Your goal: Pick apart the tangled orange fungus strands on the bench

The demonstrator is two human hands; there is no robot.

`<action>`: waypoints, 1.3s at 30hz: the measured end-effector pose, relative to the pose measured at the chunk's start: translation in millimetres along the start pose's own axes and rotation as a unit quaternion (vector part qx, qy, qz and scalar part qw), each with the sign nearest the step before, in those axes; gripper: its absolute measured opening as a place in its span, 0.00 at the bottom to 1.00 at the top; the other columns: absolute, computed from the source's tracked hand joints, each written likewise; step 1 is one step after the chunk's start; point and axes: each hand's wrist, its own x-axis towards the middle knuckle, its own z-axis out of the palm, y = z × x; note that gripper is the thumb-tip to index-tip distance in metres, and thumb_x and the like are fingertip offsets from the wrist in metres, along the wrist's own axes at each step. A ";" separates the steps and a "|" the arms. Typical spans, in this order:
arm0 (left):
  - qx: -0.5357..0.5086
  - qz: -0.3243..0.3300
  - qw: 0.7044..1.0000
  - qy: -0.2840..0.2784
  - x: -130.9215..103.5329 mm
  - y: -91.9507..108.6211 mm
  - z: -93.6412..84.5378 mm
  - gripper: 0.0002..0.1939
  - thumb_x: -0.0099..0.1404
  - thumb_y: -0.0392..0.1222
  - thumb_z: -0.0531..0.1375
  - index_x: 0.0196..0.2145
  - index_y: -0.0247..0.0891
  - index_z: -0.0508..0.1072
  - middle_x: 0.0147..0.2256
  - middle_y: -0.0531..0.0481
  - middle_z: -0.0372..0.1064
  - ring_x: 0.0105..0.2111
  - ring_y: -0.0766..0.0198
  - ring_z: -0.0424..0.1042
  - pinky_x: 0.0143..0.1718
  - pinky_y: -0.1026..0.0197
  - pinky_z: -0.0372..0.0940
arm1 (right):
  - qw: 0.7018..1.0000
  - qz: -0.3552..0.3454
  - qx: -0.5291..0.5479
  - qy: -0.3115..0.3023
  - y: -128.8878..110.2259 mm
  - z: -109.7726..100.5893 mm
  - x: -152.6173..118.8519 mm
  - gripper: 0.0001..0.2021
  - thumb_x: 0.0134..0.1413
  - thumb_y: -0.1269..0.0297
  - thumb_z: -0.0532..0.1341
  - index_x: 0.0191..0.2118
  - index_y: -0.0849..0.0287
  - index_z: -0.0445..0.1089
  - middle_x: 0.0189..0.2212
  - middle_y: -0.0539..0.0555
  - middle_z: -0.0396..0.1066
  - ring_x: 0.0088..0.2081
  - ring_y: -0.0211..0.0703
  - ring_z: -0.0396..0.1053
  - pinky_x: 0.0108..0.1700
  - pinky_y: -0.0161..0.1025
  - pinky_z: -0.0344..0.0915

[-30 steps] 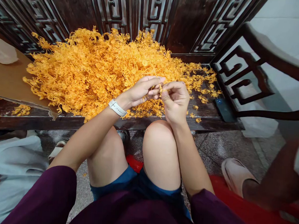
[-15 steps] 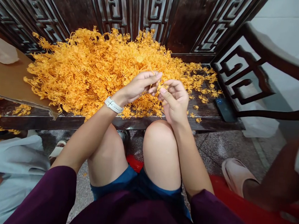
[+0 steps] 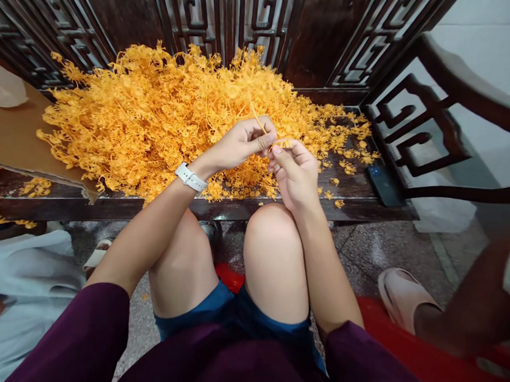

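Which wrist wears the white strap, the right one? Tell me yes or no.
No, the white strap is around the left wrist, while the right wrist is bare.

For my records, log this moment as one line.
Left hand: pinching orange stem; right hand: touching orange bits; orange pile: on bench; phone: on bench

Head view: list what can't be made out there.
All in the head view:
Lower end of the orange strand: hidden by the fingers of the left hand and right hand.
Bench beneath the orange pile: covered by the pile.
Far end of the cardboard: cut off by the left edge.
Rest of the other person's leg: cut off by the right edge.
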 end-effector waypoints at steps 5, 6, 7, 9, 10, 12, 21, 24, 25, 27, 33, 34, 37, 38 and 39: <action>0.022 -0.038 0.999 0.009 -0.7 5.3 2.9 0.28 0.69 0.67 0.68 0.33 0.37 0.72 0.28 0.56 0.68 0.29 0.72 0.70 0.35 0.64 0.66 | 1.000 -0.011 0.009 0.008 -1.8 -0.2 -0.6 0.16 0.49 0.53 0.84 0.35 0.52 0.81 0.28 0.46 0.74 0.28 0.33 0.67 0.31 0.34 0.65; 0.024 -0.047 0.999 0.012 -0.9 6.6 3.8 0.28 0.69 0.67 0.67 0.33 0.37 0.72 0.27 0.55 0.68 0.29 0.72 0.70 0.35 0.64 0.66 | 1.000 -0.008 0.006 0.001 -2.8 0.6 -1.1 0.16 0.51 0.52 0.83 0.35 0.53 0.80 0.28 0.46 0.73 0.28 0.33 0.66 0.31 0.34 0.65; 0.025 -0.057 0.998 0.016 -1.1 8.1 4.9 0.28 0.69 0.67 0.67 0.32 0.37 0.71 0.27 0.55 0.68 0.29 0.72 0.70 0.35 0.64 0.66 | 1.000 -0.001 0.003 -0.007 -3.8 1.6 -1.7 0.16 0.52 0.52 0.82 0.35 0.53 0.79 0.27 0.46 0.73 0.27 0.33 0.66 0.31 0.34 0.65; 0.022 -0.079 0.996 0.028 -1.7 12.0 7.1 0.27 0.73 0.64 0.64 0.31 0.37 0.69 0.27 0.56 0.67 0.28 0.73 0.70 0.36 0.65 0.67 | 1.000 0.018 0.004 -0.023 -5.8 3.9 -2.8 0.16 0.55 0.51 0.80 0.34 0.53 0.77 0.27 0.46 0.71 0.27 0.34 0.65 0.31 0.34 0.65; 0.021 -0.091 0.995 0.031 -2.1 14.3 8.2 0.26 0.75 0.62 0.63 0.30 0.37 0.68 0.26 0.56 0.67 0.28 0.73 0.70 0.37 0.65 0.67 | 0.999 0.027 0.008 -0.029 -6.5 5.0 -3.2 0.16 0.56 0.51 0.79 0.34 0.53 0.76 0.27 0.46 0.71 0.28 0.34 0.65 0.31 0.34 0.64; 0.023 -0.113 0.993 0.035 -2.9 19.2 10.4 0.25 0.78 0.58 0.61 0.30 0.38 0.67 0.26 0.56 0.67 0.27 0.74 0.71 0.37 0.66 0.67 | 0.998 0.039 0.015 -0.038 -7.3 6.9 -3.7 0.16 0.57 0.52 0.78 0.35 0.53 0.73 0.27 0.45 0.70 0.28 0.34 0.66 0.30 0.34 0.64; -0.003 -0.102 0.995 0.020 -2.4 20.8 13.6 0.25 0.75 0.59 0.65 0.30 0.36 0.70 0.26 0.56 0.69 0.26 0.75 0.72 0.34 0.66 0.67 | 0.999 0.012 -0.025 -0.028 -5.1 6.0 -3.2 0.19 0.58 0.47 0.78 0.38 0.53 0.73 0.28 0.47 0.74 0.28 0.35 0.64 0.31 0.35 0.62; -0.012 -0.086 0.996 0.002 -2.5 17.2 13.3 0.27 0.73 0.62 0.65 0.30 0.35 0.71 0.25 0.56 0.69 0.26 0.74 0.73 0.34 0.66 0.67 | 0.998 0.010 -0.037 -0.041 -3.5 3.2 -2.5 0.21 0.58 0.43 0.78 0.37 0.53 0.73 0.29 0.47 0.74 0.28 0.36 0.63 0.31 0.36 0.62; -0.018 -0.082 0.996 -0.001 -2.7 16.1 13.2 0.27 0.72 0.63 0.65 0.29 0.36 0.70 0.25 0.56 0.69 0.26 0.74 0.73 0.34 0.66 0.67 | 0.998 0.016 -0.038 -0.051 -3.3 2.4 -2.3 0.22 0.58 0.42 0.78 0.37 0.53 0.73 0.29 0.48 0.74 0.29 0.37 0.63 0.32 0.37 0.63; -0.028 -0.081 0.996 -0.006 -3.3 14.2 13.0 0.28 0.71 0.65 0.65 0.28 0.36 0.69 0.24 0.56 0.68 0.26 0.74 0.73 0.34 0.65 0.68 | 0.996 0.031 -0.035 -0.076 -3.3 1.1 -2.2 0.22 0.59 0.42 0.77 0.37 0.53 0.73 0.30 0.48 0.74 0.29 0.37 0.63 0.32 0.37 0.63; -0.059 -0.094 0.993 -0.049 -4.5 8.4 11.5 0.29 0.70 0.68 0.66 0.30 0.40 0.65 0.22 0.60 0.64 0.25 0.70 0.76 0.32 0.63 0.70 | 0.990 0.068 -0.038 -0.118 -5.0 -1.8 -3.6 0.25 0.59 0.39 0.76 0.33 0.54 0.70 0.32 0.50 0.73 0.31 0.38 0.62 0.33 0.37 0.64; -0.059 -0.095 0.992 -0.056 -4.8 7.9 10.8 0.29 0.70 0.69 0.66 0.31 0.40 0.65 0.22 0.60 0.64 0.25 0.70 0.77 0.32 0.63 0.71 | 0.989 0.075 -0.038 -0.121 -5.1 -2.6 -4.0 0.25 0.58 0.39 0.76 0.33 0.54 0.70 0.32 0.50 0.72 0.31 0.38 0.62 0.33 0.37 0.65; -0.048 -0.095 0.991 -0.076 -5.5 8.1 8.9 0.29 0.70 0.69 0.66 0.32 0.40 0.65 0.22 0.61 0.62 0.25 0.69 0.77 0.32 0.64 0.70 | 0.987 0.089 -0.028 -0.133 -4.8 -5.0 -5.0 0.25 0.57 0.40 0.77 0.34 0.54 0.71 0.29 0.49 0.70 0.31 0.38 0.63 0.33 0.37 0.65; -0.043 -0.096 0.991 -0.081 -5.8 9.0 8.7 0.29 0.70 0.69 0.65 0.32 0.40 0.65 0.22 0.61 0.62 0.25 0.69 0.77 0.31 0.64 0.69 | 0.986 0.090 -0.022 -0.136 -4.8 -5.7 -5.4 0.24 0.57 0.41 0.78 0.34 0.54 0.71 0.28 0.48 0.69 0.31 0.38 0.63 0.33 0.36 0.64; -0.039 -0.097 0.991 -0.084 -6.0 10.2 8.7 0.30 0.70 0.70 0.65 0.32 0.40 0.65 0.22 0.61 0.61 0.25 0.69 0.76 0.31 0.64 0.68 | 0.987 0.089 -0.016 -0.136 -5.0 -6.1 -5.7 0.23 0.57 0.43 0.79 0.34 0.55 0.71 0.27 0.48 0.68 0.32 0.38 0.64 0.34 0.36 0.64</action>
